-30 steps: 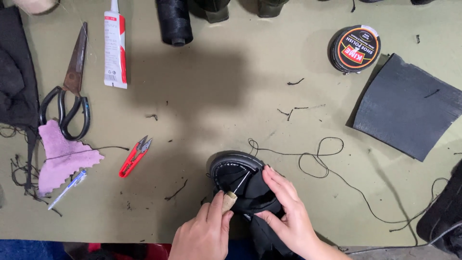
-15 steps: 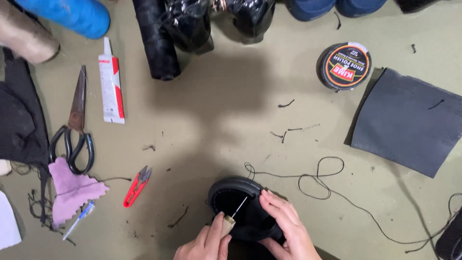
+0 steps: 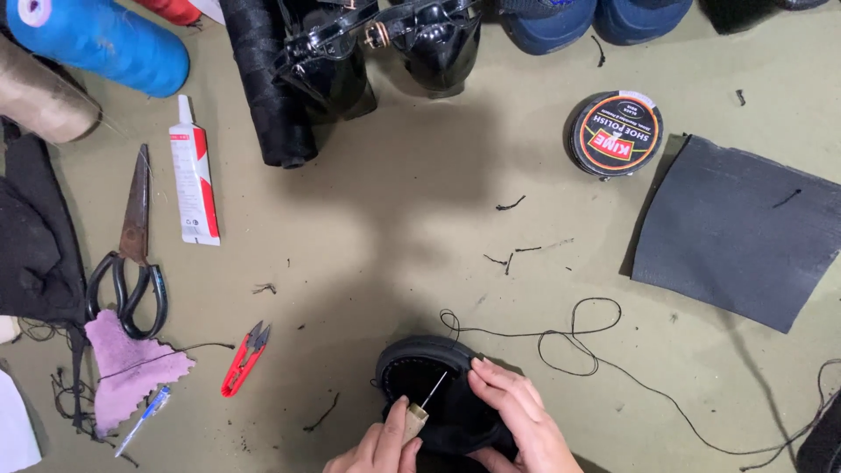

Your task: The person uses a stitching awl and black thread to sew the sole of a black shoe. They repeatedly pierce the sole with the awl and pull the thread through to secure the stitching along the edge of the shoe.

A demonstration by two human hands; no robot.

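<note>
Awl (image 3: 427, 401) tip up-right, into shoe (image 3: 429, 377)

Matt black rubber shoe sole (image 3: 419, 372), wooden-handled metal awl (image 3: 419, 412), rusty scissors (image 3: 131, 250).

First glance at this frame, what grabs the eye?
Bottom centre: the left hand drives a wooden-handled awl into a black shoe that the right hand steadies, black thread trailing off right. A bright blue thread spool lies top left, red thread snips lower left.
</note>
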